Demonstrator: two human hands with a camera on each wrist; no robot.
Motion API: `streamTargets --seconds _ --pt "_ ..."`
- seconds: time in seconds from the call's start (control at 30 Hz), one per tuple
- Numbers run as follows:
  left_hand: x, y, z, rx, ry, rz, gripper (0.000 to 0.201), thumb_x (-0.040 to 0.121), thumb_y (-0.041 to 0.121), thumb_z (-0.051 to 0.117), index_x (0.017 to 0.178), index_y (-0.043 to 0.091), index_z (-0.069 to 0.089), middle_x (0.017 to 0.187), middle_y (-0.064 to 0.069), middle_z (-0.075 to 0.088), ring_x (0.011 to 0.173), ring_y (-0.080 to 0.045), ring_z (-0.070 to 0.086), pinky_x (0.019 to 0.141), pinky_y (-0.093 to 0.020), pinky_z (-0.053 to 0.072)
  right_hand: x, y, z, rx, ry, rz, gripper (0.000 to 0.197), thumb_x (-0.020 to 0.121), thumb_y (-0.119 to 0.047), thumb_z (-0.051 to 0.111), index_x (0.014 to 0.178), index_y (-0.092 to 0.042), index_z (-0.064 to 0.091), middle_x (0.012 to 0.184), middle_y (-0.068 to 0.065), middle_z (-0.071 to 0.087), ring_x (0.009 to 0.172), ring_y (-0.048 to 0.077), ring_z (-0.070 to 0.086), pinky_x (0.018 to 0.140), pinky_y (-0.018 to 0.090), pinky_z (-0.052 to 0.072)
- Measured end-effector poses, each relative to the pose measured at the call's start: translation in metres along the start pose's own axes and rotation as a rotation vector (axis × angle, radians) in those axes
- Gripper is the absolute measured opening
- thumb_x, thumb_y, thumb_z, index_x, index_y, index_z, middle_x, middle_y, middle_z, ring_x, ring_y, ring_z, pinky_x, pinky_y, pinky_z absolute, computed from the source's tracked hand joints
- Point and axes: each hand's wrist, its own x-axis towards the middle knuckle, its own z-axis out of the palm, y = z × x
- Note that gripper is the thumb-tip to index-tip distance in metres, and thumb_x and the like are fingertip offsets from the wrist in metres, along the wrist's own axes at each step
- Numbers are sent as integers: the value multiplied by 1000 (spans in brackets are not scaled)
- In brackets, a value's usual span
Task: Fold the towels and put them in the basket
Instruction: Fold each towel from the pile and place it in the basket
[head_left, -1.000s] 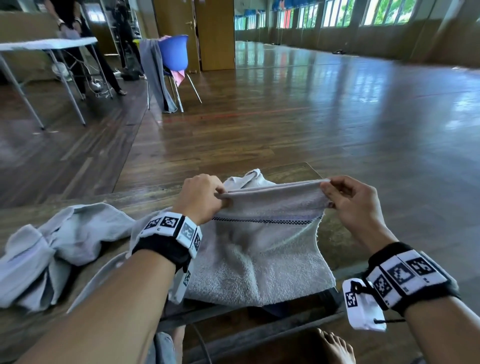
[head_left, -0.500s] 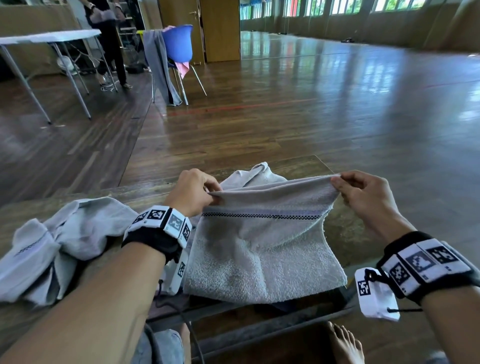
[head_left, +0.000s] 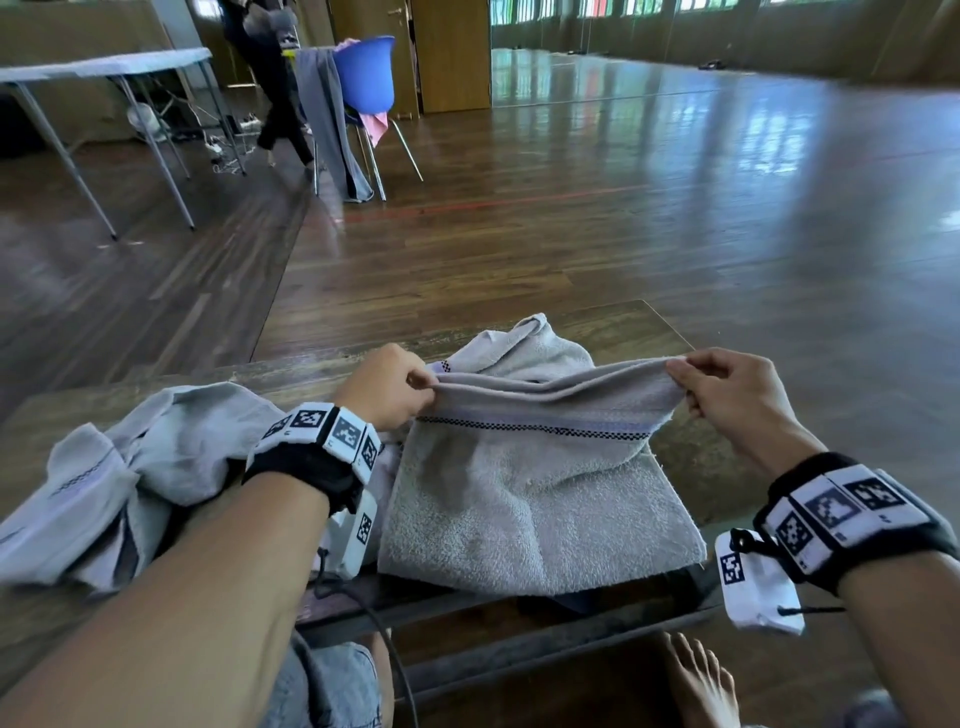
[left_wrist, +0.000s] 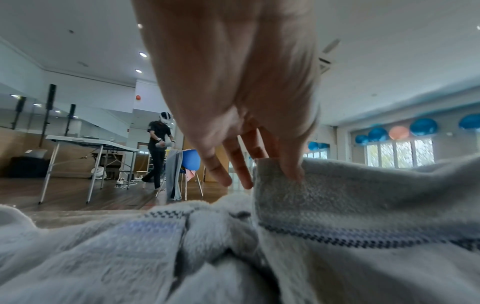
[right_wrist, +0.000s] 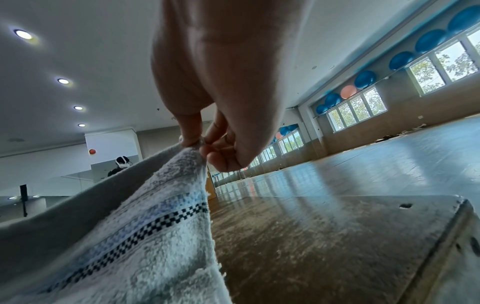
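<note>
Fold step under way: left hand (head_left: 387, 387) and right hand (head_left: 727, 395) each pinched top corner of grey towel (head_left: 535, 493), frame centre, lower half on surface (head_left: 691, 452). Next, probably: bring edge down evenly. Basket unseen.

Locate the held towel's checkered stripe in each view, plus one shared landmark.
Head: stripe centre, running between both hands.
Left wrist: stripe lower right, below the fingers.
Right wrist: stripe lower left, rising toward the pinch.
Shared landmark: blue chair; hidden in right wrist.
</note>
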Motion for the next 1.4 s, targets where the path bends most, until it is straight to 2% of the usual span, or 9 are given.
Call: streamTargets --seconds 0.13,0.27,0.4,0.6,0.83,1.0,1.2,1.3,1.4 --pt "1 -1 -4 -58 -1 1 18 93 5 63 96 9 80 103 -1 74 92 -20 67 82 -31 53 -1 -1 0 9 24 24 11 88 -29 79 81 -23 74 71 -4 67 66 14 60 79 37 56" --pt "0 -2 -6 -112 129 -37 13 88 8 72 95 15 81 81 -2 77 68 -15 67 58 -21 51 -4 -2 2 66 50 39 8 87 -26 81 85 -21 75 61 -5 69 54 7 62 68 29 60" --pt "1 3 -11 -187 246 -5 6 81 13 81 85 18 81 76 0 75 76 -19 70 66 -28 55 -4 -3 -1 134 80 38 11 84 -24 82 90 -17 75 59 -6 71 52 5 65 59 20 60" --pt "2 1 -11 -232 384 4 20 83 16 79 102 18 72 81 6 73 71 -5 64 62 -19 46 -1 -3 -3 40 152 -50 10 84 -34 82 80 -33 73 71 -16 71 61 0 62 68 23 50" --pt "4 2 -12 -190 402 -14 6 89 15 72 83 15 73 74 0 71 66 -11 63 60 -25 51 3 -6 -1 183 55 -175 32 88 -19 78 78 -50 74 81 -21 75 77 -4 70 74 16 59" --pt "0 -3 -14 -273 102 -122 12 93 23 68 82 20 67 65 5 71 53 -7 56 55 -26 47 0 -7 -16 254 -255 -73 17 88 -16 73 87 -32 81 89 -3 77 81 8 72 70 21 59" --pt "-14 -10 -21 -281 -593 -144 14 85 25 74 85 11 74 83 -10 67 75 -23 57 70 -33 49 -28 -6 -37 -283 -1003 77 15 96 -18 67 86 -10 76 79 5 69 71 19 61 69 30 51" --pt "-19 -3 -16 -73 -547 -68 19 78 39 81 86 23 79 105 9 72 84 -12 65 84 -34 52 -37 -4 -26 -480 -950 -23 12 94 -19 71 83 -17 77 84 3 70 75 20 62 78 36 52" --pt "-20 7 -9 -65 -599 -41 15 76 41 83 85 29 81 115 16 69 99 -9 67 98 -37 52 -36 -4 -18 -604 -753 -175 6 90 -28 76 93 -24 78 129 -12 56 117 13 52 108 39 39"
